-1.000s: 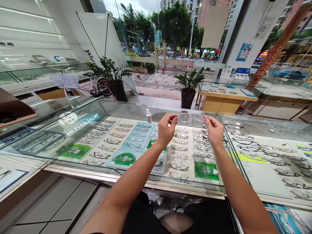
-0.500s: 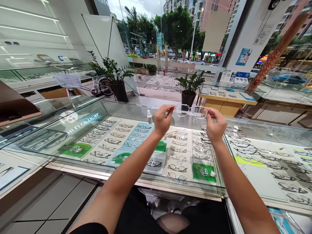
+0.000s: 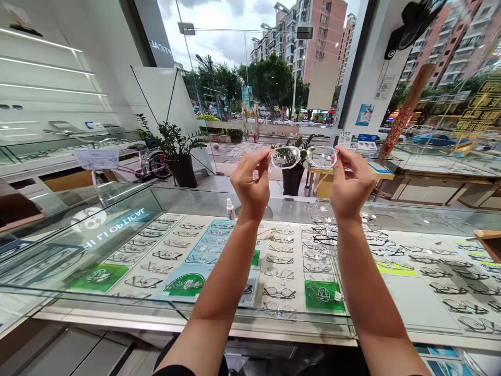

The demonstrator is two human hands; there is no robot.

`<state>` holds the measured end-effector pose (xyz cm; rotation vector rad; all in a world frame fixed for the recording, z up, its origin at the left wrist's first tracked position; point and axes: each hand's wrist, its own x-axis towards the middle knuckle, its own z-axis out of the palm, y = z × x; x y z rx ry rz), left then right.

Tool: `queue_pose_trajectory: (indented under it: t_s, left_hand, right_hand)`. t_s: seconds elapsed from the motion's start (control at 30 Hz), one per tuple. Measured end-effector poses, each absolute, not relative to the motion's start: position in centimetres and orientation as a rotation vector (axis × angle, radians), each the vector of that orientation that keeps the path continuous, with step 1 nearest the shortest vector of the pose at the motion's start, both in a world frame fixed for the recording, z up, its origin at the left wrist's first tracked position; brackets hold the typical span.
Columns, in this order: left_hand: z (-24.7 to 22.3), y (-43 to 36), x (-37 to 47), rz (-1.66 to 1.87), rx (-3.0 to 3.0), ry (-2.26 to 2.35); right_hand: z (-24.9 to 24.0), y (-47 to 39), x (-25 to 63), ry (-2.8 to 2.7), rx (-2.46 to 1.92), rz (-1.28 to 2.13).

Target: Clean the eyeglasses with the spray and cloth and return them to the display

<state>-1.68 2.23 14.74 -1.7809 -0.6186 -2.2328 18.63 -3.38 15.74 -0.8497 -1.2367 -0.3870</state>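
A pair of clear-framed glasses [image 3: 303, 156] is held up in front of the shop window, above the glass display counter. My left hand [image 3: 252, 183] pinches the left side of the frame between thumb and fingers. On the other side, my right hand [image 3: 352, 181] grips the right edge in the same way. Both arms are stretched forward over the counter. Below and left of my left hand, a small white bottle [image 3: 230, 209] stands upright on the glass top.
Rows of glasses lie inside the glass counter [image 3: 195, 310], with green cards [image 3: 323, 296] among them. Beyond it stand potted plants [image 3: 183, 169], a pink bicycle [image 3: 135, 164] and a wooden table [image 3: 324, 185]. A wooden edge [image 3: 487, 243] juts in at the right.
The view has tilted up, showing more sky and buildings. Both hands and the glasses now appear higher and nearer, and the lenses face me more fully.
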Motion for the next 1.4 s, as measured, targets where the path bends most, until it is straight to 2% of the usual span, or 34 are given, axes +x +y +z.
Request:
queue_pose_trajectory:
  t_s: [0.6,1.07,1.4]
  left_hand:
    - [14.5,2.0,-1.2,-2.111,-1.792,-0.445]
    - [14.7,3.2,-2.9,-2.322,-1.849,-0.519]
    - [13.6,6.0,-3.5,-2.363,-1.849,-0.663]
  right_hand:
    - [13.6,-0.5,19.4,-1.1,-0.824,-0.232]
    - [13.8,-1.8,17.7,-1.18,-0.852,-0.393]
    - [14.2,-3.9,16.4,-1.274,-0.941,-0.339]
